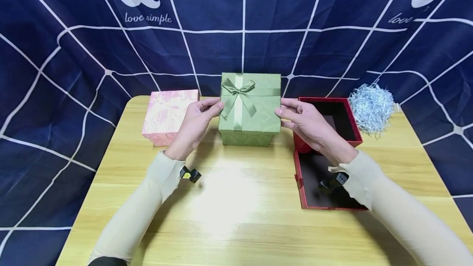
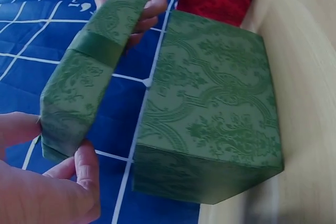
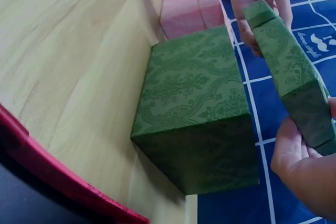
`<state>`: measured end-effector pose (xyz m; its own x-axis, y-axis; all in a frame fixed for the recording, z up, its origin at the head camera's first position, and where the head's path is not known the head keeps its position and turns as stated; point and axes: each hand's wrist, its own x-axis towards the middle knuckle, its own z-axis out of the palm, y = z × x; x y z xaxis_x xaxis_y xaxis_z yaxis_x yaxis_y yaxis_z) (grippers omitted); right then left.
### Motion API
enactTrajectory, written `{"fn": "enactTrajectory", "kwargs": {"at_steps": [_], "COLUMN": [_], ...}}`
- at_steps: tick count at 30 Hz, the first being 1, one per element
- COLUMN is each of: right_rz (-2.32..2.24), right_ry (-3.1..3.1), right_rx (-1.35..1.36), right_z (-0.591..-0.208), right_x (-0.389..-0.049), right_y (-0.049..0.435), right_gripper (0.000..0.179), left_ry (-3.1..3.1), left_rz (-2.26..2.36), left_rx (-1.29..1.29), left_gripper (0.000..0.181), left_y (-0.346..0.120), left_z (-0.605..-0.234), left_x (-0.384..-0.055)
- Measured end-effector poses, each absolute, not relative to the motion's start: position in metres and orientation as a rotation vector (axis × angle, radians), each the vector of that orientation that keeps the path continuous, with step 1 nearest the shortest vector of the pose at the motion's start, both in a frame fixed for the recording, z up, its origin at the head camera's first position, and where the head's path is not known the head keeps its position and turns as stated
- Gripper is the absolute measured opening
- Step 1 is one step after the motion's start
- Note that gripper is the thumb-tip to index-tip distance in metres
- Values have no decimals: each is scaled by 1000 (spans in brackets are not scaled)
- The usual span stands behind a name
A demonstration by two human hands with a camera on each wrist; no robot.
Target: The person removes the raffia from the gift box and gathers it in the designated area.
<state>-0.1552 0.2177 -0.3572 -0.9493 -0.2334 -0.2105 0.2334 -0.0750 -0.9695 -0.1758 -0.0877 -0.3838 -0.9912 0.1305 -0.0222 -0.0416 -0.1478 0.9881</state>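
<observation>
A green gift box lid (image 1: 260,112) with a satin ribbon bow (image 1: 239,91) is held level between both hands. In the wrist views the lid (image 2: 86,72) hangs apart above the green box base (image 2: 215,93), which stands on the table. My left hand (image 1: 195,122) pinches the lid's left edge between thumb and fingers. On the opposite edge, my right hand (image 1: 306,122) grips it the same way. Seen from the right wrist, the base (image 3: 194,87) shows its patterned sides; its inside is hidden.
Left of the green box stands a closed pink gift box (image 1: 166,114). To the right is an uncovered red box (image 1: 354,122) with a dark inside, its red lid (image 1: 301,188) lying in front, inside up. Pale blue shredded paper (image 1: 371,108) sits at the right back. Blue cloth (image 1: 214,48) hangs behind.
</observation>
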Motion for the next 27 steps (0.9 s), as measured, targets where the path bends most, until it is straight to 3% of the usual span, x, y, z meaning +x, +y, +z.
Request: {"fn": "enactTrajectory", "kwargs": {"at_steps": [6,16,23,27], "right_rz": [-2141,-2007,-2047,-1993], "right_ry": [1890,2088,2066,2052], "right_rx": [-9,47,-68,-75], "right_z": [-355,-354,-357,-356], "right_x": [-149,-135,-129,-120], "right_y": [222,225,226,228], "right_gripper": [57,66,39,58], "left_ry": [1980,2055,1898,1849], "left_rz": [2283,2203,2193,2133], "left_rx": [107,168,280,362], "left_gripper": [30,34,42,42], "left_y": [-90,-100,-108,-111], "left_z": [-377,-370,-367,-366], "left_x": [-170,-158,-147,-141]}}
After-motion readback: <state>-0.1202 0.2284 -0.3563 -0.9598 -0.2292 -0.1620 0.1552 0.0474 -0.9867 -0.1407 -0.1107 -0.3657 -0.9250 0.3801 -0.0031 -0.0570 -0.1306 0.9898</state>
